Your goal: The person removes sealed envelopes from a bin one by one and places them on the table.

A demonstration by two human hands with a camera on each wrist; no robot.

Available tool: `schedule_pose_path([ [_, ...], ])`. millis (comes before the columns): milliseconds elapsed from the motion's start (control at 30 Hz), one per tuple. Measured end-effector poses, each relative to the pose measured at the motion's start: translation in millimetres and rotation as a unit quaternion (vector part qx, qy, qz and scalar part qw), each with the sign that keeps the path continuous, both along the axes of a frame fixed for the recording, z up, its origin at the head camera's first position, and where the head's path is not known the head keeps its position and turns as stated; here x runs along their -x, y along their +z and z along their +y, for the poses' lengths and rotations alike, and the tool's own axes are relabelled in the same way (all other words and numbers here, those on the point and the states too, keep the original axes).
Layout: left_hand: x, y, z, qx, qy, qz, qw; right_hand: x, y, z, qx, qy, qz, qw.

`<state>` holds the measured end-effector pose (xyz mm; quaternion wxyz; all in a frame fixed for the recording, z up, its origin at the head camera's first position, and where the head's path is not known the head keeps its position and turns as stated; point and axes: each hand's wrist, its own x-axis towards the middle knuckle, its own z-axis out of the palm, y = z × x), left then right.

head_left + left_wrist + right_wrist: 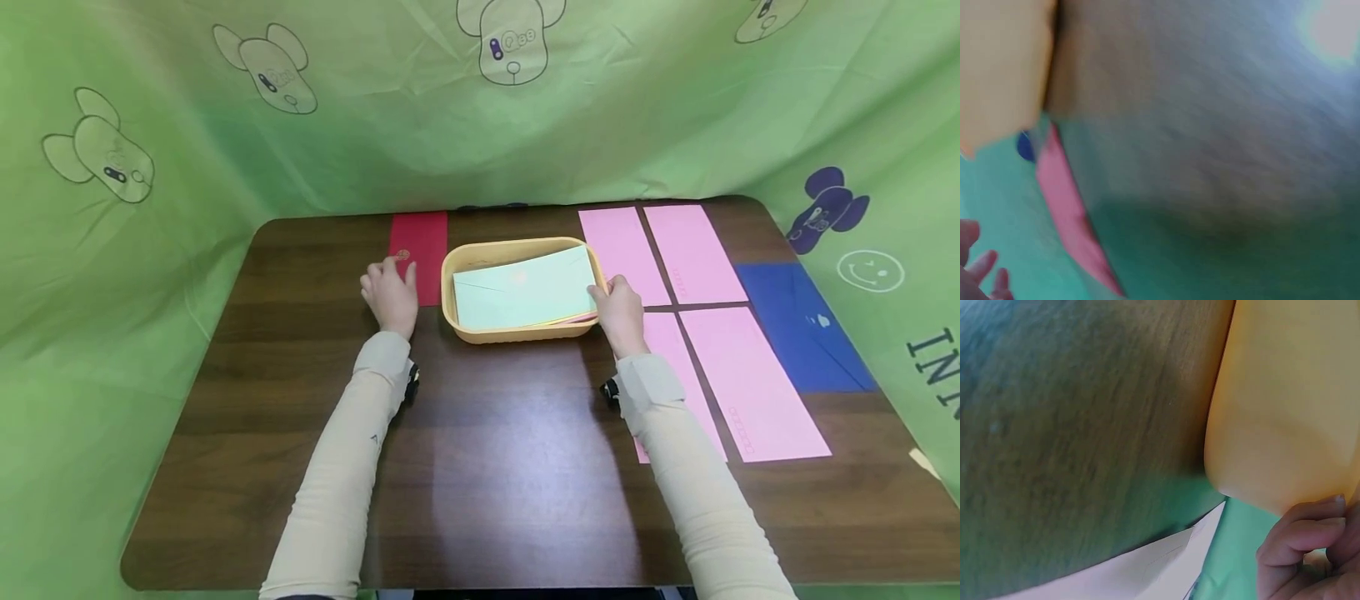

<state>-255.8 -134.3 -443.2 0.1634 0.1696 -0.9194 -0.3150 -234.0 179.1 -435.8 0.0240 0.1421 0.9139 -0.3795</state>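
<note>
A yellow plastic bin sits near the middle of the table, with a mint-green envelope on top of the papers inside. My right hand grips the bin's right end, thumb over the rim beside the envelope and fingers curled against the outer wall, as the right wrist view shows. At the left, my left hand is held apart from the bin, fingers loosely bent and holding nothing. It overlaps the edge of a red envelope in the head view. The left wrist view is blurred and shows only some fingertips.
Pink envelopes lie in two columns on the right, partly under my right forearm. A blue envelope lies beyond them near the table's right edge. Green printed cloth hangs around the brown wooden table.
</note>
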Motion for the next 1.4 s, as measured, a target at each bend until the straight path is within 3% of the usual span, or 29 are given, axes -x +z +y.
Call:
schedule_pose_path([
  [100,2.8,9.0,16.9,0.065,-0.057,0.056,0.9947,-0.2,-0.6,1.8,0.001,-0.004,-0.001,1.000],
  [200,3.9,14.9,33.9,0.154,-0.121,0.063,0.9786,-0.6,-0.5,2.2,0.002,-0.005,0.000,1.000],
  [367,3.5,19.4,54.6,0.262,-0.226,-0.027,0.9377,-1.9,0.0,1.2,0.000,0.001,0.003,1.000],
  [467,4.4,16.1,58.9,0.296,-0.262,-0.070,0.9160,-2.0,-1.0,0.5,-0.004,0.007,-0.002,1.000],
  [667,8.6,8.1,59.0,0.326,-0.265,-0.124,0.8990,-1.1,-1.8,0.2,-0.004,0.016,-0.011,1.000],
  [1033,12.0,12.0,63.1,0.387,-0.275,-0.184,0.8609,0.8,0.7,0.4,-0.004,0.017,-0.022,1.000],
  [1167,12.0,11.7,63.0,0.391,-0.276,-0.186,0.8582,0.9,-0.3,0.9,-0.009,0.016,-0.020,1.000],
  [1400,12.0,11.2,62.4,0.378,-0.275,-0.181,0.8653,0.6,-2.1,1.0,-0.014,0.020,-0.004,1.000],
])
